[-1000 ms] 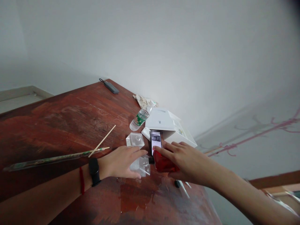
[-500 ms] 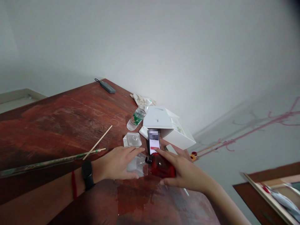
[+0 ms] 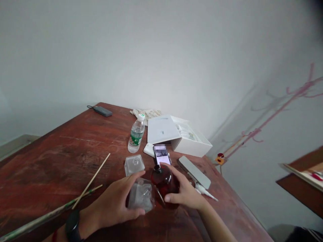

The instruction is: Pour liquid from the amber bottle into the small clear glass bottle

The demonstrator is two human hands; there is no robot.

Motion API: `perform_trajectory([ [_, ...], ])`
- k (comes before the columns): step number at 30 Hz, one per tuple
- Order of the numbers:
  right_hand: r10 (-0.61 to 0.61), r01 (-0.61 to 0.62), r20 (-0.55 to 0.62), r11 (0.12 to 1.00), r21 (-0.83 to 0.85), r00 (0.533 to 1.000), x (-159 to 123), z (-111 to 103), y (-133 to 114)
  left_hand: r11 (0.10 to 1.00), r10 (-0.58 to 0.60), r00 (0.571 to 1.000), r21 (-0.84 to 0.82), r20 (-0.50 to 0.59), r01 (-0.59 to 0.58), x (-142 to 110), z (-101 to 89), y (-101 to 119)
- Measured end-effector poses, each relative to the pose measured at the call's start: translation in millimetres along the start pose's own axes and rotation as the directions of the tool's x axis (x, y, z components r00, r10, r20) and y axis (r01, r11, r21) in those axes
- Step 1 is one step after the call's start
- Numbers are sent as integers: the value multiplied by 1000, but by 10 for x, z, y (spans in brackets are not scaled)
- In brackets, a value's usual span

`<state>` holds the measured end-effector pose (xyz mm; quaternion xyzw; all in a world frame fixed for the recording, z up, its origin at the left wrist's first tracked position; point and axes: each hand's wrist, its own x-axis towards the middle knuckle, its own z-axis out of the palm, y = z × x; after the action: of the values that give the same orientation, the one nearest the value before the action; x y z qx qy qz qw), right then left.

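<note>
fingers of the left hand [image 3: 111,208] are clamped around a clear square glass bottle [image 3: 141,198], right-hand [image 3: 186,196] fingers around a round dark-red glass bottle [image 3: 164,183], both bottles just beside each other above the red-brown wooden tabletop [image 3: 63,161], both in hand.

Smartphone [image 3: 161,156]: upper display area blurred; content unreadable. Red glass bottle [image 3: 163,181]: lower body partly hidden by the right hand [image 3: 185,195]. Clear plastic case [image 3: 141,195]: partly covered by the left hand [image 3: 109,205]; contents indeterminate. Wristwatch [image 3: 72,227]: cut off by lower frame edge. White box [image 3: 191,144]: contents too small to identify. Orange object [image 3: 220,159]: too small to identify.
</note>
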<state>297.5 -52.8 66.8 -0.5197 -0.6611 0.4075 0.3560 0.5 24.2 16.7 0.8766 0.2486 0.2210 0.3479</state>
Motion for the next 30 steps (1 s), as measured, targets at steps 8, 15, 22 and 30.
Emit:
perform_trajectory([
  [8, -104, 140, -124, 934, 329, 987, -79, 382, 127, 980, 15, 998, 198, -53, -4, -126, 74, -175],
  [15, -178, 232, -202, 929, 289, 963, -75, 437, 109, 967, -61, 998, 245, -20, 63, -93, -75, -52],
  [22, -222, 242, -260, 969, 48, 940, -58, 422, 160, 956, -6, 998, 293, -65, 25, -83, -131, -37],
  [30, -162, 177, -242, 983, 44, 957, -61, 374, 92, 969, -4, 1000, 246, -2, 4, -88, -154, -13],
])
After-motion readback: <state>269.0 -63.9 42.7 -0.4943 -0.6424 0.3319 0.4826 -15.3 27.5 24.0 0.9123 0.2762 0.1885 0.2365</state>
